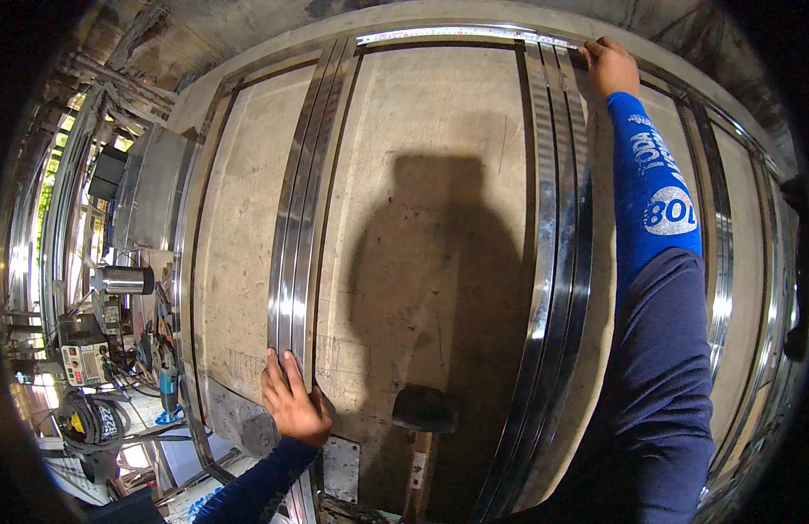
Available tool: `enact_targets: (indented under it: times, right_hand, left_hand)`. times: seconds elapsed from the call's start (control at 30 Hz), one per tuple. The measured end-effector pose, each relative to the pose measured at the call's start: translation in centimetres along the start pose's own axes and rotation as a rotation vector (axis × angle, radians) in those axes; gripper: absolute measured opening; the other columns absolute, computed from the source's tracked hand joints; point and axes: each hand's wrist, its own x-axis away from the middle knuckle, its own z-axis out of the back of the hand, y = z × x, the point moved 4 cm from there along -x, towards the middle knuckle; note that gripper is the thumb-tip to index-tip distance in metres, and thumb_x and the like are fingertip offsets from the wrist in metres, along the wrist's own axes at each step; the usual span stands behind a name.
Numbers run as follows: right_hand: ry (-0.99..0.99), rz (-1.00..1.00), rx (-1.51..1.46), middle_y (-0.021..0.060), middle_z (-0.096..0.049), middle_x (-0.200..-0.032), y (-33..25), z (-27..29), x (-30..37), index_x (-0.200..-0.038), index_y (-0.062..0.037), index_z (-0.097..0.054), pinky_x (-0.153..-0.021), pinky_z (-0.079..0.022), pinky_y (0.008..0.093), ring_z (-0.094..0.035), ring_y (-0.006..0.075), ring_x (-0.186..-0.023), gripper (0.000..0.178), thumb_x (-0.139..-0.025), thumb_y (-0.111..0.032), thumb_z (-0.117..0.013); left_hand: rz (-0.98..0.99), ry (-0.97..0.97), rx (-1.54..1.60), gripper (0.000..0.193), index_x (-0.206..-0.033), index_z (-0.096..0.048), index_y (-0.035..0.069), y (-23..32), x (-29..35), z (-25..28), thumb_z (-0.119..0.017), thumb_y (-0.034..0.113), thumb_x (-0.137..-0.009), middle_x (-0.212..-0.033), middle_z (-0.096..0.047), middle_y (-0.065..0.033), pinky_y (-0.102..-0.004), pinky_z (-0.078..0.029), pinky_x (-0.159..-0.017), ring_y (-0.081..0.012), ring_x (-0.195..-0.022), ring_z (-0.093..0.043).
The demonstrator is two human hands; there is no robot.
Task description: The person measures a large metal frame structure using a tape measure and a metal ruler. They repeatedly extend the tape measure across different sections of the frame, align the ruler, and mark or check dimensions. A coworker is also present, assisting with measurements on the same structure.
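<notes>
A dark sleeve (657,349) leads to the right hand (611,66), apparently pinching the measuring tape (439,36) beyond the board (422,100): likely light, springy, best held endwise. The left hand (295,403) rests, fingers extended, on metal bars (297,227), gripping nothing.

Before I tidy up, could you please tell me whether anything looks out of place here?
Possibly the black-headed mallet: it lies loose between the metal bars, apart from the teal power tool at left.
</notes>
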Motion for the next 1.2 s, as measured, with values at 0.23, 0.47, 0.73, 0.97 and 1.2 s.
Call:
enact_targets:
  times: [0.23,0.47,0.73,0.97,1.2]
  right_hand:
    - [0.003,0.03,0.024,0.0072,-0.07,-0.112,0.2,0.0,0.1,-0.113,-0.0195,-0.077,-0.093,-0.052,0.0489,-0.067,0.0324,-0.106,0.027,-0.098,-0.038,-0.063]
    - [-0.076,-0.157,-0.286,0.0157,-0.067,-0.131,-0.4,0.6,1.3,-0.135,-0.0222,-0.067,-0.099,-0.052,0.0464,-0.064,0.0401,-0.117,0.049,-0.092,-0.045,-0.072]
    - [-0.006,-0.497,-0.763,-0.004,-0.048,-0.067,-2.9,17.1,16.1,-0.162,0.0011,-0.021,-0.052,-0.036,0.0244,-0.043,0.0061,-0.061,0.096,-0.091,-0.025,-0.081]
    - [-0.394,-0.876,-1.14,0.0021,-0.066,-0.078,-15.1,36.1,34.8,-0.164,-0.006,-0.02,-0.068,-0.053,0.0251,-0.063,0.0095,-0.076,0.088,-0.091,0.0,-0.069]
    - [-1.238,-0.085,-1.14,0.0217,-0.074,-0.092,-26.1,47.8,39.9,-0.128,-0.0039,-0.061,-0.078,-0.058,0.0461,-0.074,0.0393,-0.087,0.057,-0.082,-0.027,-0.084]
  left_hand:
    - [0.004,0.008,-0.006,0.086,-0.159,-0.026,-0.001,0.1,0.1,0.1,-0.064,0.014,-0.083,-0.164,-0.022,-0.029,-0.0639,-0.028,-0.114,-0.0568,-0.137,-0.034]
    - [0.018,-0.028,-0.023,0.089,-0.159,-0.025,0.0,0.0,-0.1,0.1,-0.065,0.014,-0.082,-0.165,-0.019,-0.0272,-0.0665,-0.03,-0.112,-0.0571,-0.136,-0.035]
    - [0.039,-0.056,-0.15,0.093,-0.163,-0.022,0.008,-0.2,-0.1,-0.6,-0.065,0.011,-0.08,-0.168,-0.018,-0.0215,-0.0639,-0.034,-0.112,-0.0531,-0.137,-0.037]
    - [0.084,-0.112,-0.122,0.088,-0.165,-0.018,0.013,-0.1,-0.2,-1.0,-0.06,0.017,-0.088,-0.171,-0.012,-0.018,-0.0638,-0.035,-0.112,-0.0513,-0.141,-0.035]
    - [0.083,-0.237,0.016,0.092,-0.166,-0.007,0.013,0.0,-0.5,-0.2,-0.062,0.033,-0.095,-0.172,-0.001,-0.0178,-0.0688,-0.032,-0.114,-0.0571,-0.146,-0.025]
